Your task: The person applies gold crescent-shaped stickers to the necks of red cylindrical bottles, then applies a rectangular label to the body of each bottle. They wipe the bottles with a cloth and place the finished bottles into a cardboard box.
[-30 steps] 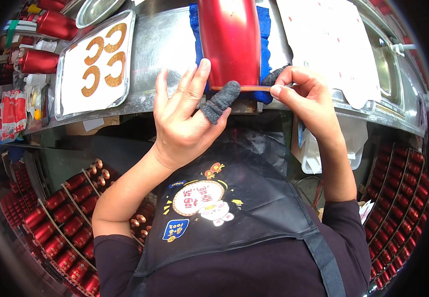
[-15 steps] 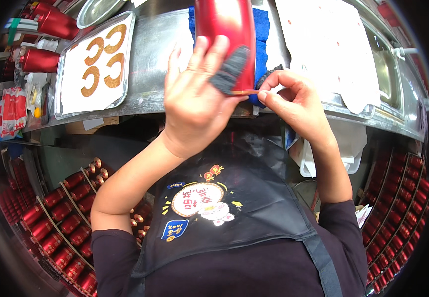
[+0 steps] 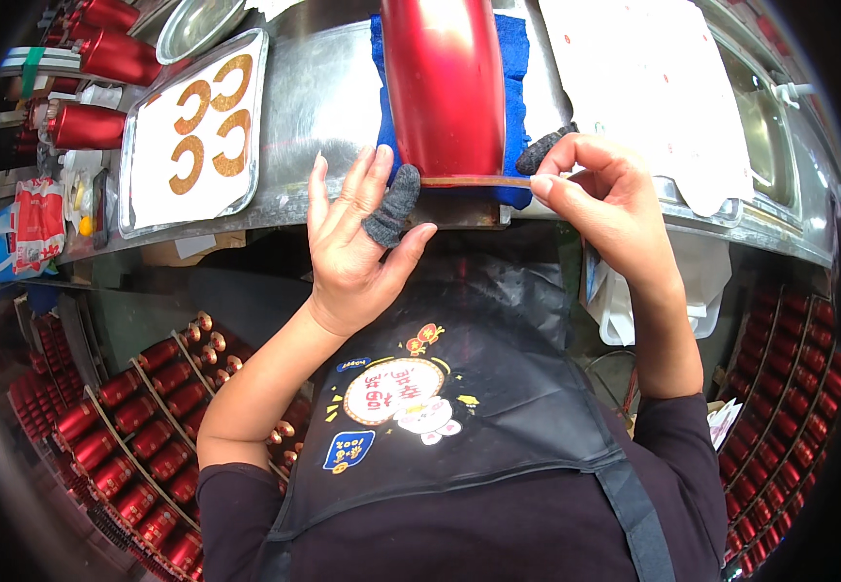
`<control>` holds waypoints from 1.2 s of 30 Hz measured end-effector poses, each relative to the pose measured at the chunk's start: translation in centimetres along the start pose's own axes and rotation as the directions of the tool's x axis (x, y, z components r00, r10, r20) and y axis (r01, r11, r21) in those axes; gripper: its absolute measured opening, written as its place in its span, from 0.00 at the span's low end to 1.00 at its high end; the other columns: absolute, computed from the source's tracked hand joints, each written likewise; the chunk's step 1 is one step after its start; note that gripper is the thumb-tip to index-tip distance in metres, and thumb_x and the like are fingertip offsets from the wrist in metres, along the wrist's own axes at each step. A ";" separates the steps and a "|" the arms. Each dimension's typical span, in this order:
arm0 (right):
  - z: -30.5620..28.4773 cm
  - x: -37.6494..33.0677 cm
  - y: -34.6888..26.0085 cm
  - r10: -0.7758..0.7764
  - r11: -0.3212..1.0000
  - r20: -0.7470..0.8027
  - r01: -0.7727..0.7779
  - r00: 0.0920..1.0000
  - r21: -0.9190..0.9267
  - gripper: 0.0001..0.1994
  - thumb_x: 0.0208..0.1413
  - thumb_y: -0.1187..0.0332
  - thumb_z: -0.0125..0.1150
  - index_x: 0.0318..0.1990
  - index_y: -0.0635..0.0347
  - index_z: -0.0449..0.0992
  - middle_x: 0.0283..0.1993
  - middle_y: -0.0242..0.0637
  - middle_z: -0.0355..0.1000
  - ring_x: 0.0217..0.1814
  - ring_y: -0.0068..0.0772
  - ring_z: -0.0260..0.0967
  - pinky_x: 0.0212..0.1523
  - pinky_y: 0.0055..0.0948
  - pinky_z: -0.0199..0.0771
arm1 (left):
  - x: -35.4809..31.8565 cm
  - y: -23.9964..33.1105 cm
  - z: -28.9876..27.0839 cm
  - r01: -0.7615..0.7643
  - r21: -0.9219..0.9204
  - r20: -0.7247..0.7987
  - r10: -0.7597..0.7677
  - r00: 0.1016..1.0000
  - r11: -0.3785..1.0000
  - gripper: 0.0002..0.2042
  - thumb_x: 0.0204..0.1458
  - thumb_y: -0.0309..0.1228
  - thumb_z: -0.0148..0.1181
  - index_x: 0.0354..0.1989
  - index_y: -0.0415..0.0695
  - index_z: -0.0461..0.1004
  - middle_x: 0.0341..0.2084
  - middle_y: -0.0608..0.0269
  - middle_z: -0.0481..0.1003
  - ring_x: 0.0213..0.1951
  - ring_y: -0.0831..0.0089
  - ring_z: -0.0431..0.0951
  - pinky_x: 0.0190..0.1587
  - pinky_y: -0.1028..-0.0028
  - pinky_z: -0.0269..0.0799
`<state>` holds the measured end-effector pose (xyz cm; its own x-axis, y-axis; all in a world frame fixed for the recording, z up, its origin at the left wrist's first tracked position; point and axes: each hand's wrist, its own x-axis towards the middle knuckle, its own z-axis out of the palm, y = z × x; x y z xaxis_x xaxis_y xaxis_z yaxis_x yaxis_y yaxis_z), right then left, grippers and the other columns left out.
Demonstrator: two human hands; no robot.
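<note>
Red and glossy, a tall metal cylinder [image 3: 443,82] lies lengthwise on a blue cloth pad [image 3: 512,58] at the near edge of a steel workbench [image 3: 318,107], its lower rim pointing toward the person. A thin gold-brown strip [image 3: 474,180] runs along that rim. The left hand [image 3: 357,242] is spread open, palm toward the bench, holding nothing; its index finger wears a dark grey fabric finger cot [image 3: 393,204], whose tip touches the left end of the rim. The right hand [image 3: 600,199] is curled, thumb and forefinger pinched on the right end of the strip, with a second grey cot [image 3: 544,150] on a fingertip just above the pinch.

Left of the cylinder, a shallow steel tray [image 3: 129,184] holds a white sheet with four gold-brown C-shaped pieces [image 3: 212,121]. A round metal bowl [image 3: 197,21] sits beyond the tray, and more red cylinders [image 3: 91,126] lie at the far left. A white printed sheet [image 3: 648,82] covers the bench to the right. Below the bench edge, racks of small red canisters [image 3: 139,427] fill both lower sides, and the person's black apron with a round cartoon print [image 3: 396,393] hangs in the middle.
</note>
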<state>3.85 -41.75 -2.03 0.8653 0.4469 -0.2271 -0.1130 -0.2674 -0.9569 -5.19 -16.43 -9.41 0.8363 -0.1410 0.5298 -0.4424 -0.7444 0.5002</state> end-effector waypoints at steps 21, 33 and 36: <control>0.8 1.2 2.0 0.037 0.999 0.032 -0.037 0.999 -0.019 0.06 0.59 0.70 0.67 0.35 0.62 0.77 0.33 0.22 0.70 0.31 0.07 0.62 0.31 0.12 0.60 | 6.1 2.6 0.7 -0.223 0.283 -0.020 0.238 0.971 0.933 0.12 0.39 0.32 0.70 0.34 0.44 0.82 0.60 0.47 0.75 0.58 0.42 0.76 0.63 0.33 0.57; 0.0 -0.1 -0.3 0.056 0.993 0.043 -0.060 0.998 0.106 0.06 0.58 0.72 0.67 0.32 0.61 0.75 0.29 0.21 0.69 0.28 0.06 0.60 0.27 0.13 0.55 | 0.7 0.0 -0.5 -0.027 0.015 -0.006 0.027 1.000 1.000 0.23 0.44 0.30 0.77 0.51 0.39 0.80 0.64 0.43 0.70 0.63 0.48 0.73 0.66 0.38 0.55; -0.2 -0.1 -0.2 0.032 0.999 0.012 -0.032 0.999 0.026 0.06 0.58 0.72 0.67 0.32 0.61 0.75 0.29 0.20 0.68 0.28 0.06 0.59 0.27 0.13 0.54 | 0.4 -0.1 -0.4 -0.036 0.025 0.011 0.036 0.999 0.999 0.19 0.44 0.29 0.76 0.46 0.41 0.81 0.64 0.44 0.70 0.62 0.47 0.74 0.66 0.36 0.53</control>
<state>3.95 -41.93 -1.79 0.8554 0.4481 -0.2596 -0.1533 -0.2597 -0.9534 -4.97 -16.16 -8.98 0.8235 -0.1750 0.5396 -0.4642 -0.7547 0.4637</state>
